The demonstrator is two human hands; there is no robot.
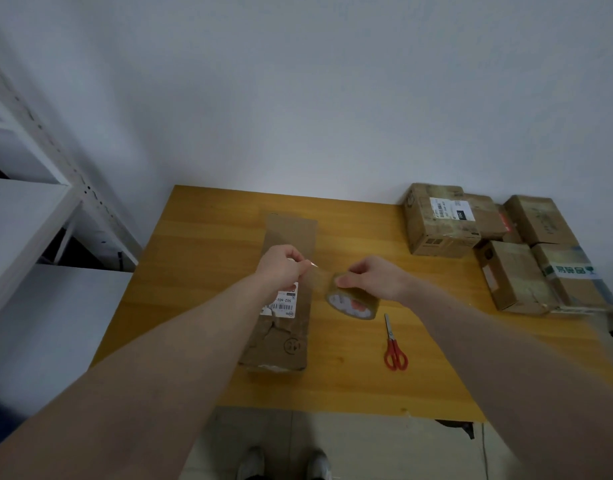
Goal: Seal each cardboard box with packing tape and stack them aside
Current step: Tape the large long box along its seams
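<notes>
One long cardboard box (281, 299) lies mid-table w/ far flap open. Above it, left hand (282, 263) pinches the tape's free end (312, 265); right hand (371, 277) grips the tape roll (353, 303) w/ curled fingers, short strip stretched btwn. Red scissors (394, 348) lie just right of box. Several more boxes (499, 244) crowd the wooden table (201, 237)'s far right corner. White shelving (38, 209) stands at left.

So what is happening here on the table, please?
A person is pulling tape off a roll of tape. The right hand grips the roll while the left hand pinches the free end. Below them a long cardboard box lies on the table, its far flap open. Red scissors lie nearby, and other boxes sit at the right.
</notes>
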